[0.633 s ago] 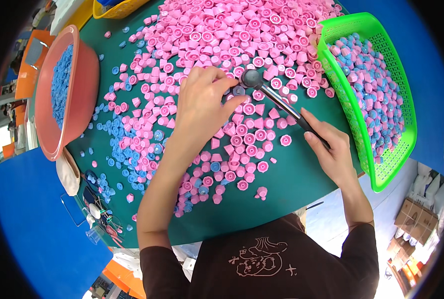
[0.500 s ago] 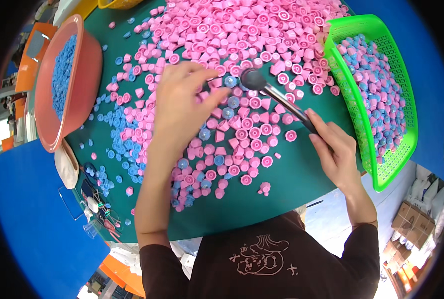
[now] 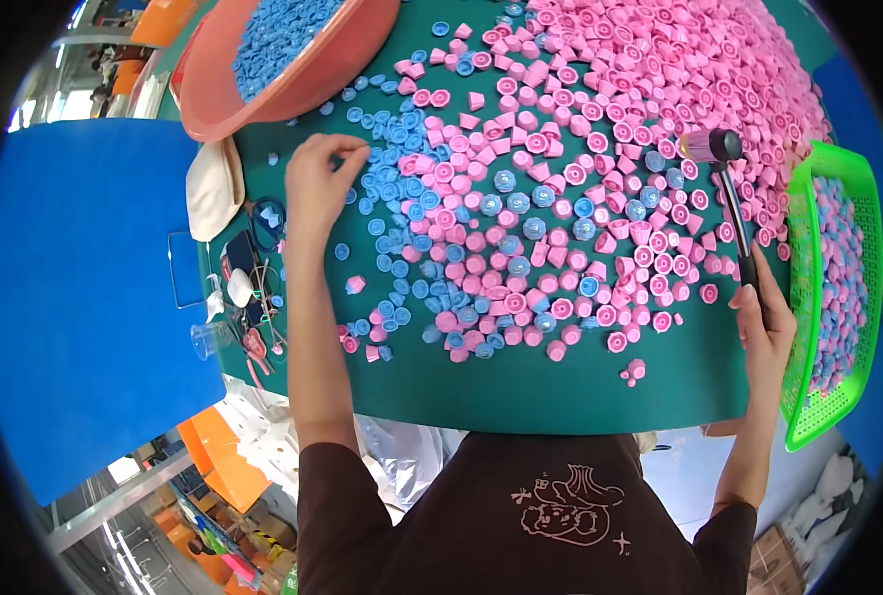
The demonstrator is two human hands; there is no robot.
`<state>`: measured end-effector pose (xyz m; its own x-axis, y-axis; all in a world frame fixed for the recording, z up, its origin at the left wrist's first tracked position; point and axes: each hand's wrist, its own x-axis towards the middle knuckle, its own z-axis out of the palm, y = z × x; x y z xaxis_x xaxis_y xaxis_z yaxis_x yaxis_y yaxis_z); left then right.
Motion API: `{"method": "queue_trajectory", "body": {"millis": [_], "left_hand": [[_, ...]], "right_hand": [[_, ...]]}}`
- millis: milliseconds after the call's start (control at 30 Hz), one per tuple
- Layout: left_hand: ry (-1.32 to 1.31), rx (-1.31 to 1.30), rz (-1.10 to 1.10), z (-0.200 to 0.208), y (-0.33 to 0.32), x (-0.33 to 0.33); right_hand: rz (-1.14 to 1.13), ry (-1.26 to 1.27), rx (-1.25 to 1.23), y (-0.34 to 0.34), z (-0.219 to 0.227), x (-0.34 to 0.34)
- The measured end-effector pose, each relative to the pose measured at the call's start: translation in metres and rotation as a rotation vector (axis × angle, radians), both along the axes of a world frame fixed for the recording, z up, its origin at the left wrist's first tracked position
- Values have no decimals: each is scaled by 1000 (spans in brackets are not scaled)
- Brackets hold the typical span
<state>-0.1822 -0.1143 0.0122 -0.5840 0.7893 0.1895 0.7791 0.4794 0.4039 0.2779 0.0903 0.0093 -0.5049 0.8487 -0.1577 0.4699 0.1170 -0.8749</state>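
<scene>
My left hand [image 3: 320, 183] hovers at the left side of the loose blue caps [image 3: 387, 183]. Its thumb and forefinger come together in a pinch; whatever lies between the tips is too small to make out. In my right hand [image 3: 767, 322] is a hammer [image 3: 733, 211], gripped by its black handle. The hammer's head rests over or just above the pink pieces at the right. Small pink cup-shaped pieces [image 3: 660, 59] lie heaped at the far right and scattered toward the middle. Among them sit several pink pieces with blue caps [image 3: 518, 202] on top.
A salmon-coloured basin [image 3: 208, 94] of blue caps stands far left. At the right edge a green basket [image 3: 804, 327] holds pink-and-blue pieces. Scissors [image 3: 268, 220], a clear cup [image 3: 208, 340] and a beige cloth item [image 3: 215, 188] lie by the green table's [image 3: 461, 397] left edge.
My left hand has gone from the middle pink pieces left to the blue caps, its fingers closing into a pinch. The hammer has swung more upright, and the whole view has shifted leftward.
</scene>
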Motion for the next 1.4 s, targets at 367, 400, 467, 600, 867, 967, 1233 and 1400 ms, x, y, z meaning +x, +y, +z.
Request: {"method": "queue_trajectory", "body": {"millis": [367, 400, 467, 600, 867, 967, 1233, 1400], "left_hand": [[-235, -113, 61, -8, 2, -6], [-198, -149, 66, -9, 1, -4], [-86, -93, 66, -8, 0, 0], [140, 0, 2, -18, -15, 4], [-15, 40, 49, -34, -18, -1], [52, -26, 64, -29, -25, -14], [-265, 191, -350, 24, 109, 170], [-133, 198, -704, -4, 152, 215]], "right_hand": [[6, -22, -60, -10, 11, -5], [4, -13, -48, -10, 9, -4], [2, 2, -40, -8, 5, -2], [47, 16, 12, -7, 0, 0], [-9, 30, -22, -8, 15, 2], [56, 21, 96, -4, 10, 5], [7, 36, 99, -1, 7, 20], [52, 27, 112, -2, 9, 27]]}}
